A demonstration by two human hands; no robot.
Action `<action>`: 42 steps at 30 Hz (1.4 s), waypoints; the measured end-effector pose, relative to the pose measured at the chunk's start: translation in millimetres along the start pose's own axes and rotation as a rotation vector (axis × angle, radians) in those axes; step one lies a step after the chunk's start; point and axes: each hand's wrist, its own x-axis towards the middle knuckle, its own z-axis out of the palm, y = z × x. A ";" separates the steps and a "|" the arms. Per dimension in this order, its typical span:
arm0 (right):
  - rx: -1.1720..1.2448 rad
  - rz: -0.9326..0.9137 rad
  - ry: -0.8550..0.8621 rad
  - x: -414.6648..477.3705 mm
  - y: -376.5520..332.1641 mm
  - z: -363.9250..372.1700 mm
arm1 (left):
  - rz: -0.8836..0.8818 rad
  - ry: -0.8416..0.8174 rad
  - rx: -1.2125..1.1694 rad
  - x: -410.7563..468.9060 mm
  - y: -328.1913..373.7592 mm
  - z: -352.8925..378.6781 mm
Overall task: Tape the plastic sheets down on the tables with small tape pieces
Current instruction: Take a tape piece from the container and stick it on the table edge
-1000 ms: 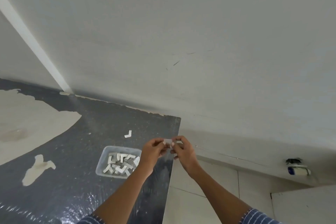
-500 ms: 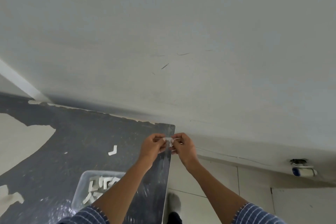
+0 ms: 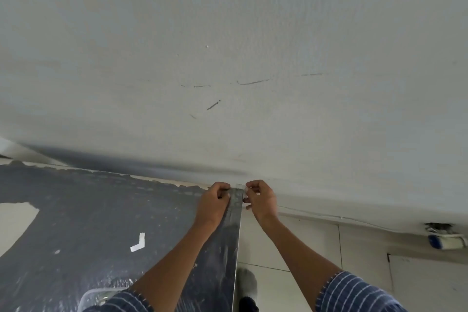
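Note:
A dark table (image 3: 101, 210) with worn pale patches is covered by a clear, glossy plastic sheet (image 3: 222, 248). Both hands meet at the table's far right corner, against the wall. My left hand (image 3: 215, 200) and my right hand (image 3: 258, 197) each pinch one end of a small clear tape piece (image 3: 238, 189) stretched between them over the corner. A bent white tape piece (image 3: 138, 243) lies on the sheet to the left of my left forearm.
A clear plastic tub (image 3: 101, 296) sits at the bottom edge, mostly hidden by my left sleeve. A pale wall (image 3: 228, 58) rises right behind the table. To the right is tiled floor (image 3: 304, 248), my foot (image 3: 247, 286), and a white and blue fitting (image 3: 445, 238) on the skirting.
Both hands moved forward with the tape piece from above the table's right edge to its far corner. The view shifted, so the tub slid to the bottom of the frame.

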 end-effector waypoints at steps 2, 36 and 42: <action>-0.016 -0.019 0.003 0.6 1.3 1.2 | 0.052 0.004 0.063 1.1 -0.2 0.7; -0.018 -0.176 0.094 -9.2 27.6 20.9 | 0.407 -0.182 0.676 42.1 19.5 0.8; 0.093 -0.111 0.073 -16.2 34.4 21.5 | 0.507 -0.195 0.743 36.9 17.6 -0.6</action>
